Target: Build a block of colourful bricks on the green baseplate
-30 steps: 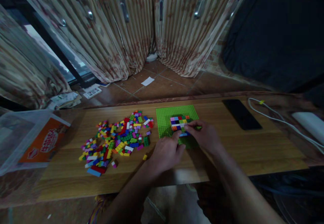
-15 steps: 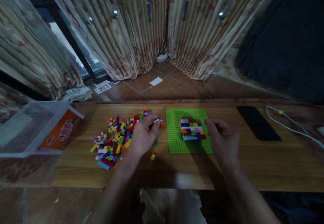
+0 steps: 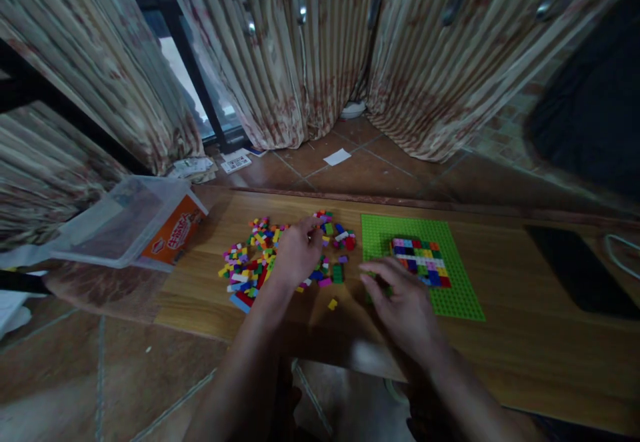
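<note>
My left hand (image 3: 299,254) reaches over a pile of loose toy bricks (image 3: 257,255), with its thumb and bent fingers a little apart. Nothing shows clearly between them. Beside the left edge of the green baseplate (image 3: 375,229), my right hand (image 3: 403,302) hovers with curled fingers, a gap between thumb and forefinger. No brick can be made out in it. A block of many-coloured bricks (image 3: 423,263) built close together stands on the baseplate, just beyond the right hand. A green brick (image 3: 338,273) lies between my hands, and a yellow brick (image 3: 333,304) lies nearer the front edge.
A clear plastic box (image 3: 120,229) with an orange label stands left of the wooden table (image 3: 200,309). On the right lie a flat black object (image 3: 583,269) and a white cable (image 3: 620,245). Striped curtains (image 3: 320,62) hang beyond the table, with paper (image 3: 337,157) on the tiled floor.
The view has turned left, so everything sits farther right. My right hand has moved from the right side of the brick block to the baseplate's left edge. My left hand stays over the pile.
</note>
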A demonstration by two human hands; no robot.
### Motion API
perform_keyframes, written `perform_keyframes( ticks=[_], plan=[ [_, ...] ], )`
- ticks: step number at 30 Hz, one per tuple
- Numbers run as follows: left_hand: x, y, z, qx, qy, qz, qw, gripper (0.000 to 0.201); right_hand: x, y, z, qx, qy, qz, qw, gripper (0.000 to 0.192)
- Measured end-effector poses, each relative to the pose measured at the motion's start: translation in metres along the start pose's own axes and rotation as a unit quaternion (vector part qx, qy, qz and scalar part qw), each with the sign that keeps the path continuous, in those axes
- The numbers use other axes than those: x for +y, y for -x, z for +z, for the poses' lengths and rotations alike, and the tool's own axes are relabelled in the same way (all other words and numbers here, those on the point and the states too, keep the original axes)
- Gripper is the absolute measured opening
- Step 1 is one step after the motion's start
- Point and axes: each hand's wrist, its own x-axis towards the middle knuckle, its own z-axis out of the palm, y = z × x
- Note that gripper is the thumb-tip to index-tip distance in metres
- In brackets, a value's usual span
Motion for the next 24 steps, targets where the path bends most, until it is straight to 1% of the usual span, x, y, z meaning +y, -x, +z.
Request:
perform_keyframes(
  ticks=[2,5,8,11,14,19,24],
  plan=[
    [-0.002,-0.001,-0.003,0.005,0.002,-0.001,1.000,0.033,-0.001,0.000,0.009,-0.039,0.005,0.000,0.999,0.017],
    [-0.008,-0.003,-0.008,0.020,0.011,-0.003,1.000,0.031,0.000,0.000,0.019,-0.074,0.018,0.007,0.997,0.022],
    [-0.012,-0.003,-0.012,0.030,0.013,-0.006,0.999,0.031,0.004,-0.001,0.026,-0.069,0.039,0.019,0.997,0.026],
    [-0.011,-0.002,-0.014,0.021,0.010,-0.009,1.000,0.031,0.009,-0.005,0.031,-0.043,0.076,0.034,0.996,0.027],
    [-0.009,-0.001,-0.016,0.013,0.006,-0.015,1.000,0.031,0.013,-0.009,0.036,-0.039,0.112,0.039,0.992,0.026],
    [-0.011,-0.001,-0.016,0.008,0.008,-0.019,1.000,0.032,0.011,-0.017,0.044,-0.062,0.186,0.044,0.980,0.027],
    [-0.012,-0.002,-0.015,0.000,-0.001,-0.008,1.000,0.030,0.004,-0.026,0.049,-0.102,0.233,0.077,0.964,0.027]
  ],
)
